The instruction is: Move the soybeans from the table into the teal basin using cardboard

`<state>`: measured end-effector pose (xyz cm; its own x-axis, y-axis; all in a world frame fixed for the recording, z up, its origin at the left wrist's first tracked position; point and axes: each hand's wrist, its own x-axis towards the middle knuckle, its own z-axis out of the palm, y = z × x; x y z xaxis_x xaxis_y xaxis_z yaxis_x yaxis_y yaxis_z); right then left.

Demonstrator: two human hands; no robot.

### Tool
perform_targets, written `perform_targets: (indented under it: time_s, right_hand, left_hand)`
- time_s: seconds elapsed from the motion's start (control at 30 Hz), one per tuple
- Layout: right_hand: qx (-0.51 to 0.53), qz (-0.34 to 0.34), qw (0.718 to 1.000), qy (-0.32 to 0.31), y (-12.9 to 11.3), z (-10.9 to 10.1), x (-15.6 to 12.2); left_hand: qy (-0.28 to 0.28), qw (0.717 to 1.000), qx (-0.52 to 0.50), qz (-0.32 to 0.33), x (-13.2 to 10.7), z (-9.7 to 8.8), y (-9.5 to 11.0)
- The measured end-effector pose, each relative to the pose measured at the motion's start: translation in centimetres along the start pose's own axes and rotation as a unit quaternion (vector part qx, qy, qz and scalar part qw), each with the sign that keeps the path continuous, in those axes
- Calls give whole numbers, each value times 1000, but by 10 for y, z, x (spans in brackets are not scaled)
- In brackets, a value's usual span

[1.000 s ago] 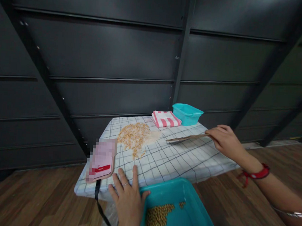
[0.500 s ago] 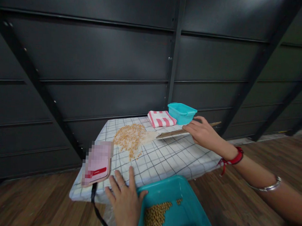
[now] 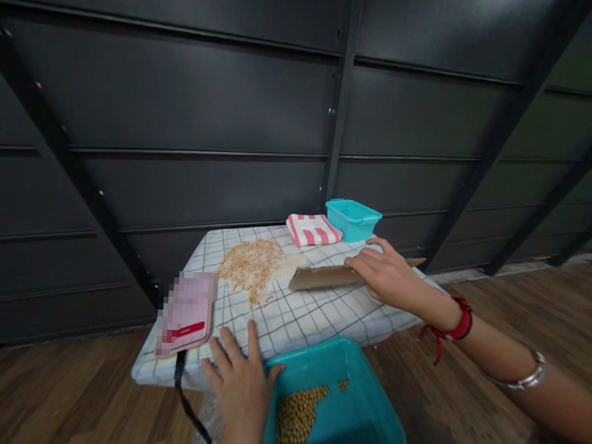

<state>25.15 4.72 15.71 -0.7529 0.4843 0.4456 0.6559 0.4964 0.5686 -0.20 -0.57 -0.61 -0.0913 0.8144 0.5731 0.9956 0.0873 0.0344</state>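
My right hand [image 3: 389, 278] grips a strip of brown cardboard [image 3: 320, 277] by its upper edge, tilted on edge above the checked cloth. Left of the cardboard lies a spread of yellow kernels mixed with white grains [image 3: 249, 267], with a pale patch of grains [image 3: 287, 266] trailing toward it. My left hand [image 3: 242, 383] has its fingers spread at the table's near edge, its thumb against the rim of a teal tub [image 3: 374, 386]. Round greenish-tan beans [image 3: 297, 415] gather in the left part of that tub.
A pink phone-like object [image 3: 189, 312], partly blurred out, lies on the left of the table [image 3: 316, 321] with a black strap [image 3: 185, 400] hanging down. At the back stand a folded red-and-white striped cloth [image 3: 312, 230] and a small turquoise basket [image 3: 353, 219]. A dark panel wall [image 3: 207, 107] rises behind.
My right hand has turned the cardboard from nearly flat to more upright, showing its brown face, and lowered it toward me. My left hand keeps its place at the tub; the view has shifted slightly.
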Motion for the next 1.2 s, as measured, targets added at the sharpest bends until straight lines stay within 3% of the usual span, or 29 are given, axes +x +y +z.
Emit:
perform_targets:
  time_s: [0.27, 0.5, 0.77, 1.2]
  right_hand:
    - [-6, 24, 999, -46, -6, -7, -14]
    - [45, -9, 999, 16, -26, -32, -12]
    - [-2, 13, 1000, -1, -13, -34, -11]
    - [-13, 9, 999, -30, -19, -43, -16]
  left_hand:
    - [10, 1000, -11, -2, -1, -2, 2]
    - [8, 1000, 8, 14, 3, -8, 3]
    - [-33, 999, 16, 0, 5, -14, 3]
    - [-43, 999, 17, -4, 5, -10, 2]
